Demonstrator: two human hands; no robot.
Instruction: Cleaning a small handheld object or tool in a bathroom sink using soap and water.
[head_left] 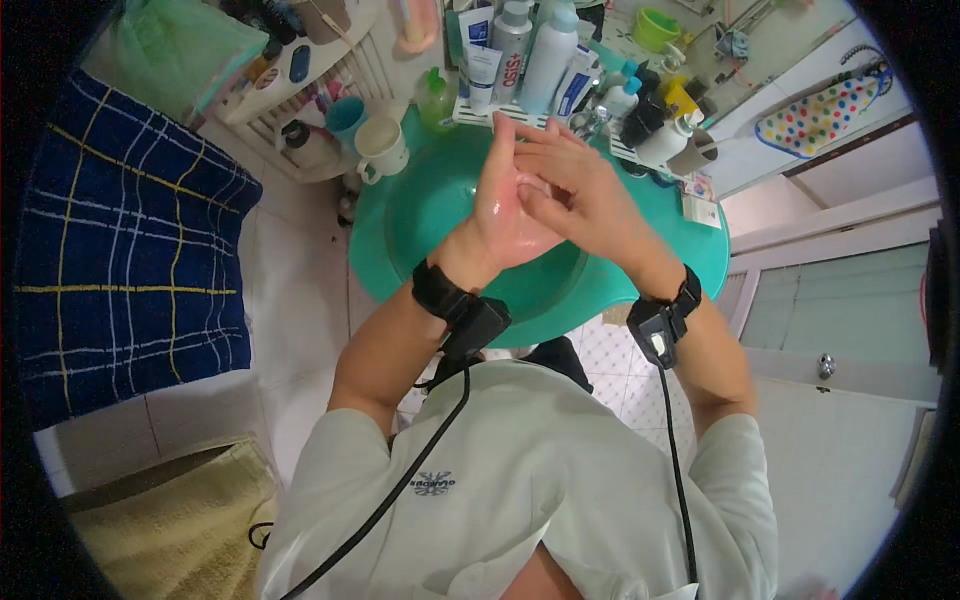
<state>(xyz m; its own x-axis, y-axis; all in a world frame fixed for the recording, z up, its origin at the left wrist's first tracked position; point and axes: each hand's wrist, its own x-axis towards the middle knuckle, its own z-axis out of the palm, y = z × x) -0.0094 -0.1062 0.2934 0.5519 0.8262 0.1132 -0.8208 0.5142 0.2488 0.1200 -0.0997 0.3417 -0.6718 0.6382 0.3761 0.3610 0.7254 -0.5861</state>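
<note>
Over the green washbasin (425,250), my two hands press against each other. My left hand (500,215) is open, its palm wet and glossy, with fingers stretched toward the far side. Across that palm lies my right hand (585,195), open, its fingers extended over the left fingers and its thumb resting near the middle of the palm. Part of the left fingers is hidden beneath the right hand. No object shows in either hand. Behind the hands stands a faucet (590,122), partly covered by bottles.
A white mug (381,148), a blue cup (346,120) and a green pump bottle (436,100) stand left of the basin. Several tubes and bottles crowd its back rim, including a pale blue bottle (549,65). A blue checked towel (130,250) hangs at left. Cords run from both wrist straps.
</note>
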